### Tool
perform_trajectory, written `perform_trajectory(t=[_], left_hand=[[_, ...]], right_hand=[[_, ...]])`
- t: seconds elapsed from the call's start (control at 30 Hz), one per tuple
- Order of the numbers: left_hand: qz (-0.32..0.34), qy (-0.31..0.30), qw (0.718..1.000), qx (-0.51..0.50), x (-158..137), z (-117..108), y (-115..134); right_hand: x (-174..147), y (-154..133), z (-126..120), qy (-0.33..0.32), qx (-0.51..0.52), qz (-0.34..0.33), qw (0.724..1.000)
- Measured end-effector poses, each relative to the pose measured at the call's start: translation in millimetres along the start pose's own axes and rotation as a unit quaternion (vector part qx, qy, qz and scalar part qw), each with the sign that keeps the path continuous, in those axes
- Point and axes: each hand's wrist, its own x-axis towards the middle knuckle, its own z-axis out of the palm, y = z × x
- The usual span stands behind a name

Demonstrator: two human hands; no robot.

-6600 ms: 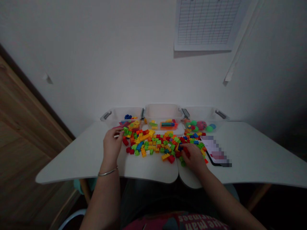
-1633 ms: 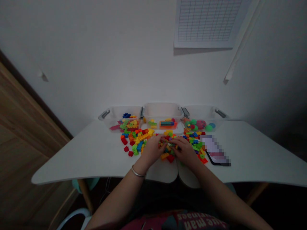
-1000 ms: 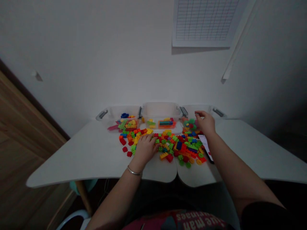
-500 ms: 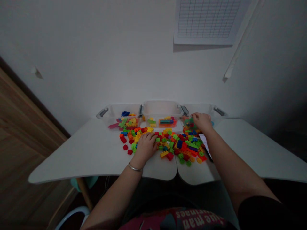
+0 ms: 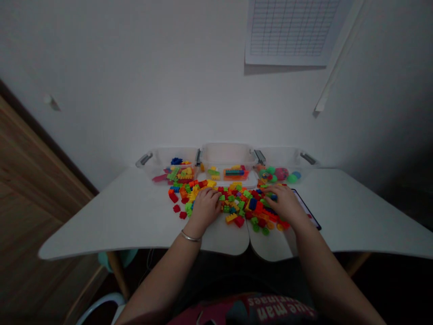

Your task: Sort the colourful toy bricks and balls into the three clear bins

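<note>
The heap of bricks lay on the white table, just in front of the middle bin; my left hand rested on the heap, in front of that bin's left end, its fingers bent and close together over the bricks; I cannot tell whether they were clamped on one. My right hand reached over the heap in front of the middle bin and to its right; its thumb stood a little apart from the fingers, close to blue and green bricks, though I cannot tell whether the tips gripped anything. Nearer to me than the middle bin, at the heap's front edge, a yellow brick touched a red brick; the left bin, with mixed pieces inside, stood beside the middle bin on its left; the right bin, holding coloured balls, stood beside it on its right; a phone lay in front of the middle bin and well to its right, partly behind my right hand.
</note>
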Motion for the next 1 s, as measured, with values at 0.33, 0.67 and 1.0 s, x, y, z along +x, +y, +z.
perform_trajectory(t=[0.33, 0.67, 1.0], left_hand=[[-0.006, 0.005, 1.0, -0.016, 2, -5, 1], [0.008, 0.006, 1.0, -0.017, 1, -4, 0], [-0.004, 0.024, 1.0, 0.002, 1, -10, 5]], right_hand=[[-10, 3, 11, -0.04, -0.067, -0.006, 0.997], [-11, -12, 6, 0.016, -0.048, 0.018, 0.999], [-24, -59, 21, 0.11, 0.131, -0.026, 0.985]])
